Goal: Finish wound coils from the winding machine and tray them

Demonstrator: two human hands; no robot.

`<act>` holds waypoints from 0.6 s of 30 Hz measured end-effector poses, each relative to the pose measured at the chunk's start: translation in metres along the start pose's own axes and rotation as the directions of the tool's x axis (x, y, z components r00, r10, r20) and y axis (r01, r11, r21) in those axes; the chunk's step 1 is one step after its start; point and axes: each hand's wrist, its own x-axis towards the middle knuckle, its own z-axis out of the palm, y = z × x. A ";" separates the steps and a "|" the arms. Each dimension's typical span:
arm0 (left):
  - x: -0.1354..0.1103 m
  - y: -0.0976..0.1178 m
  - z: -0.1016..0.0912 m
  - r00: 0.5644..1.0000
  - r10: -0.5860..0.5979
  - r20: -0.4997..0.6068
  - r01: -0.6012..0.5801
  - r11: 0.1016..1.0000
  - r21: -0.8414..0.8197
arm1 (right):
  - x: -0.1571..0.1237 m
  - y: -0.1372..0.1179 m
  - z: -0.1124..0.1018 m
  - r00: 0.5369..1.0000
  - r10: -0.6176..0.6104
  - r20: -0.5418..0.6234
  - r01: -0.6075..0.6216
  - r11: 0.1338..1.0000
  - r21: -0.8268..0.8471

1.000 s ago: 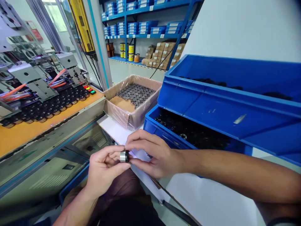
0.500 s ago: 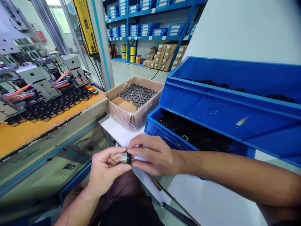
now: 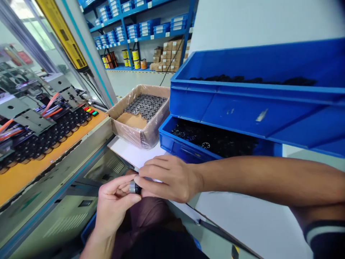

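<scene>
Between the thumb and fingers of my left hand (image 3: 113, 201) is a small silvery stator core (image 3: 132, 187), a short metal cylinder held on its side. A black plastic end piece (image 3: 138, 189) sits against its right face. My right hand (image 3: 168, 178) comes in from the right, back upward, its fingers closed at the black end piece. Those fingers partly hide the end piece, so how far it is seated on the core cannot be made out. Both hands are above my lap, in front of the white table edge.
A plastic-lined carton (image 3: 140, 135) holds many metal cores. Beside it, a lower blue bin (image 3: 172, 145) contains black plastic rings, under a larger blue bin (image 3: 242, 108). On the left, a machine's orange bench (image 3: 94, 120) carries rows of black-topped parts. Shelves (image 3: 151, 37) stand behind.
The camera view has turned, so the surroundings sit differently. My right hand has rolled back-upward, and its fingers have closed in over the black end piece. My left hand keeps the core.
</scene>
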 end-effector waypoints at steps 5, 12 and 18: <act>0.005 -0.001 -0.003 0.999 0.021 0.029 -0.021 1.000 0.013 | -0.002 0.001 0.003 1.000 -0.005 0.018 0.005 1.000 -0.021; -0.001 -0.015 0.025 0.992 0.058 -0.111 -0.069 0.992 -0.103 | -0.003 0.006 0.002 0.999 -0.043 -0.017 0.043 0.999 -0.033; -0.003 -0.014 0.021 0.905 0.390 -0.169 -0.333 0.897 0.290 | -0.003 -0.002 -0.001 0.991 0.114 -0.072 -0.095 0.970 0.223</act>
